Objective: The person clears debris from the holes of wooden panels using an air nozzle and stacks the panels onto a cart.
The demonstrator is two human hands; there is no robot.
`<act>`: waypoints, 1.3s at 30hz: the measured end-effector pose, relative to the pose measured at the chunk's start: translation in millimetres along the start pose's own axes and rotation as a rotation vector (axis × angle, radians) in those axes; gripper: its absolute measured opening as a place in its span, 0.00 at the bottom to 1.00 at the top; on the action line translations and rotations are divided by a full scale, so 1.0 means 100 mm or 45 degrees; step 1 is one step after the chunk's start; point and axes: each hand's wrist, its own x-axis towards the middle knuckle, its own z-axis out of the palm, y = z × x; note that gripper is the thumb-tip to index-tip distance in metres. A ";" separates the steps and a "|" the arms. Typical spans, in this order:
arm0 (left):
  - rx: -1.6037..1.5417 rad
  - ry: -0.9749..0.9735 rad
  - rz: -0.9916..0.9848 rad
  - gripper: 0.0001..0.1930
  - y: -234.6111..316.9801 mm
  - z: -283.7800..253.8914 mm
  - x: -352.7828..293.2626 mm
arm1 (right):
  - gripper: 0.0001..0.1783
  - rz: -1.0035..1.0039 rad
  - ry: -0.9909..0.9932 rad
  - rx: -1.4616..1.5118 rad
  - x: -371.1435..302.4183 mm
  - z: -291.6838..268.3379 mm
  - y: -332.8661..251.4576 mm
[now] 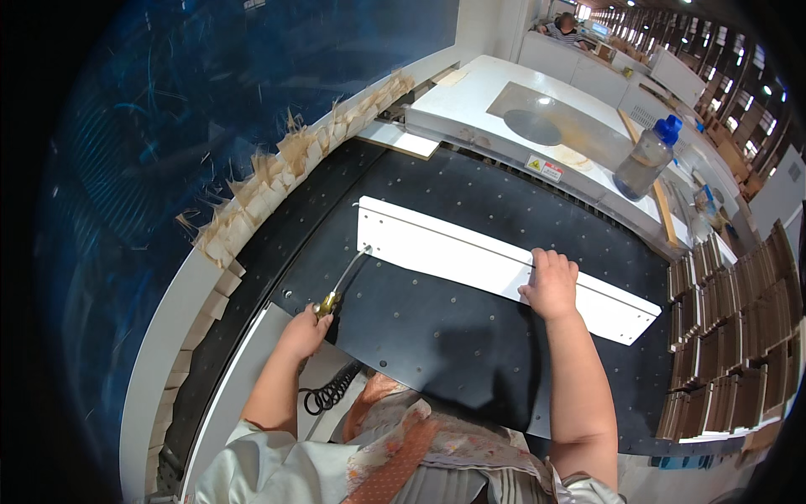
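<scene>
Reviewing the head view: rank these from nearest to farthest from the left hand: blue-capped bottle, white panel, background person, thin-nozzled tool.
1. Thin-nozzled tool: held in the left hand.
2. White panel: ahead and to the right, under the right hand.
3. Blue-capped bottle: farther right, beyond the panel.
4. Background person: far back, upper right.

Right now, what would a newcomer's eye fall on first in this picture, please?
First, the long white board in the middle, gripped by the right hand on the black table. Next, the thin-ended tool in the left hand, its tip at the board's left end. Then the blue-capped bottle at upper right.
</scene>
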 end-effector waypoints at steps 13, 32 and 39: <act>-0.250 -0.972 0.599 0.14 0.15 0.65 -0.52 | 0.12 -0.289 -0.165 0.116 -0.14 -0.19 0.03; -0.102 0.078 0.730 0.11 0.44 0.38 -0.66 | 0.22 0.071 1.205 2.253 -0.12 -1.12 -0.20; 0.213 0.097 0.534 0.14 0.43 0.39 -0.65 | 0.32 0.585 1.145 2.525 -0.38 -0.43 -0.01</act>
